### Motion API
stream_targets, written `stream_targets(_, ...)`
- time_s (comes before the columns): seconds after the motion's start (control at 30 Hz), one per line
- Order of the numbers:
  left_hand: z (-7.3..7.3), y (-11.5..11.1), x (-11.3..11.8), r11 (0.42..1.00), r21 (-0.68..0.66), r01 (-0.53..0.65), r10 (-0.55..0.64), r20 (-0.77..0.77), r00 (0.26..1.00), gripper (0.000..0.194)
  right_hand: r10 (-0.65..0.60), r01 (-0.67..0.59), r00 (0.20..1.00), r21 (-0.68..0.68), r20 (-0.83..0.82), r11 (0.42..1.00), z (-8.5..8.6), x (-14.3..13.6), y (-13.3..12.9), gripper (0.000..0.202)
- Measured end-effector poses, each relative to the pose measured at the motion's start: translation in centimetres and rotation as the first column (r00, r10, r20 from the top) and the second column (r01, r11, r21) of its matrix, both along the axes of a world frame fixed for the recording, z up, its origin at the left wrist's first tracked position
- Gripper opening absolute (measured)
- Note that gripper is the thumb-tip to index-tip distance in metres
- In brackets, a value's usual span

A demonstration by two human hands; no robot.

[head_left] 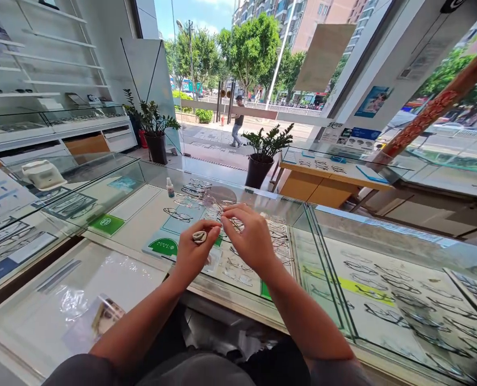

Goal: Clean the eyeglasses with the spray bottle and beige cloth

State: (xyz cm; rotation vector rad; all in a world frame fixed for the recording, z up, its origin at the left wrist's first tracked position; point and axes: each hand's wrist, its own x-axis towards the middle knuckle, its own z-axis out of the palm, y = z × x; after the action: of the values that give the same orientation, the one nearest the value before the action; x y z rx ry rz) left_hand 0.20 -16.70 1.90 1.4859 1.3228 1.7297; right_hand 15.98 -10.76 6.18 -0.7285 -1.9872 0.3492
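Note:
My left hand (194,249) is closed with a folded beige cloth (199,237) tucked in its fingers. Its thumb and forefinger come together close to my right fingertips. My right hand (248,233) pinches a thin-rimmed pair of eyeglasses (210,200), whose lenses point away from me above the glass counter (230,300). Part of the frame is hidden by my fingers. Below and around both hands, several pairs of glasses (238,262) lie in rows. Another pair (178,214) rests to the left, and a small spray bottle (170,187) stands upright beyond it.
A glass display case (383,289) full of glasses adjoins on the right. On the left are a plastic-wrapped packet (97,316) and a white device (43,174). Potted plants (259,169) stand before the window, where a person (237,123) walks outside.

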Motion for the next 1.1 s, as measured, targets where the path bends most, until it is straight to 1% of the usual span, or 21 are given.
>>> stream_targets(0.13,-1.2,0.0,0.0,0.995,-0.09,0.031,-0.022,0.105,0.994,0.029,-0.086,0.086,0.996,0.029,0.021,0.996,-2.5,-0.3,-1.9,0.012)
stream_targets(0.23,-2.2,0.1,0.2,0.987,-0.144,0.076,-0.048,0.187,0.981,0.035,-0.118,0.118,0.993,0.001,0.018,0.993,-4.0,-0.1,-2.8,0.011)
stream_targets(0.37,-3.3,0.3,0.3,0.97,-0.208,0.126,-0.069,0.257,0.964,0.04,-0.158,0.159,0.987,-0.035,0.022,0.987,-5.5,0.0,-3.4,0.012)
stream_targets(0.47,-3.7,0.6,0.2,0.958,-0.248,0.144,-0.075,0.269,0.96,0.042,-0.141,0.143,0.989,-0.049,0.042,0.989,-6.2,0.0,-3.9,0.017)
stream_targets(0.53,-3.6,1.1,-0.4,0.957,-0.25,0.145,-0.087,0.229,0.97,0.042,-0.092,0.097,0.994,-0.062,0.066,0.993,-6.1,0.2,-4.0,0.022)
stream_targets(0.6,-3.0,1.9,-1.6,0.961,-0.241,0.137,-0.112,0.115,0.987,0.041,-0.037,0.044,0.997,-0.093,0.073,0.995,-5.8,0.9,-3.4,0.024)
stream_targets(0.63,-2.6,2.6,-2.4,0.963,-0.236,0.128,-0.125,0.028,0.992,0.04,-0.018,0.024,0.998,-0.113,0.057,0.993,-5.7,1.4,-2.6,0.022)
stream_targets(0.67,-2.0,3.3,-3.5,0.965,-0.238,0.111,-0.136,-0.09,0.987,0.038,-0.047,0.049,0.999,-0.126,0.021,0.991,-5.6,2.2,-1.6,0.017)
stream_targets(0.7,-1.2,4.3,-4.8,0.966,-0.242,0.089,-0.144,-0.219,0.965,0.037,-0.11,0.108,0.994,-0.115,-0.017,0.988,-5.6,3.0,-0.2,0.013)
stream_targets(0.77,0.4,6.4,-7.7,0.968,-0.24,0.079,-0.174,-0.408,0.896,0.035,-0.282,0.273,0.956,-0.103,-0.082,0.956,-6.2,5.0,3.2,0.026)
stream_targets(0.8,1.1,7.6,-9.2,0.962,-0.261,0.081,-0.206,-0.501,0.84,0.034,-0.353,0.346,0.931,-0.093,-0.089,0.934,-6.7,6.0,5.0,0.035)
stream_targets(0.83,1.8,8.9,-10.7,0.956,-0.286,0.06,-0.228,-0.603,0.764,0.034,-0.413,0.405,0.907,-0.091,-0.086,0.91,-7.4,7.0,6.6,0.044)
stream_targets(0.87,2.4,10.1,-12.1,0.95,-0.312,0.018,-0.243,-0.702,0.67,0.032,-0.436,0.427,0.896,-0.105,-0.083,0.898,-8.2,7.8,8.1,0.049)
stream_targets(0.9,2.9,11.2,-13.4,0.94,-0.337,-0.04,-0.259,-0.789,0.558,0.03,-0.445,0.434,0.892,-0.121,-0.079,0.893,-9.1,8.6,9.2,0.052)
stream_targets(0.97,3.2,13.3,-15.5,0.926,-0.353,-0.134,-0.304,-0.907,0.292,0.029,-0.452,0.438,0.889,-0.153,-0.071,0.886,-10.7,9.6,10.6,0.054)
stream_targets(1.03,2.9,14.9,-16.9,0.914,-0.363,-0.182,-0.327,-0.924,0.2,0.024,-0.453,0.435,0.888,-0.179,-0.073,0.882,-11.8,10.1,11.0,0.055)
stream_targets(1.1,2.1,16.1,-17.6,0.904,-0.37,-0.213,-0.344,-0.927,0.15,0.02,-0.461,0.437,0.883,-0.199,-0.09,0.877,-12.3,10.3,10.8,0.055)
